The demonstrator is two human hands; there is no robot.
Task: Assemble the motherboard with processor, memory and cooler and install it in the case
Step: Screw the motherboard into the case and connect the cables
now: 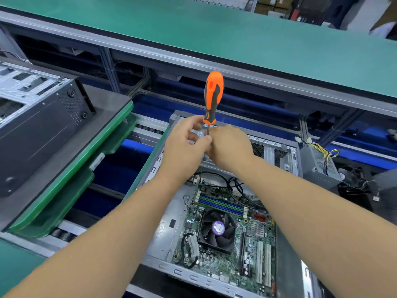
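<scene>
Head view shows two bare forearms reaching forward over an open metal case point(163, 250) that lies flat on the conveyor. Nearest the camera, the motherboard point(253, 254) sits inside the case, with a black cooler fan point(217, 230) mounted near its middle and memory sticks point(222, 206) seated in blue and green slots just beyond the fan. Black cables point(236, 188) loop over the board's far edge. Farther on, above the far end of the case, both hands meet around an upright screwdriver point(212, 97) with an orange and black handle. The left hand point(184, 147) has its fingers curled, thumb and forefinger pinching the metal shaft just below the handle. The right hand point(229, 147) is closed, its fingertips pressed against the same shaft lower down; the tip is hidden behind the hands. To the right stands a grey power supply point(318, 162) with yellow wires. To the left, a second case point(40, 123) rests on a green pallet point(71, 168). Beyond everything runs a green workbench point(193, 35).
</scene>
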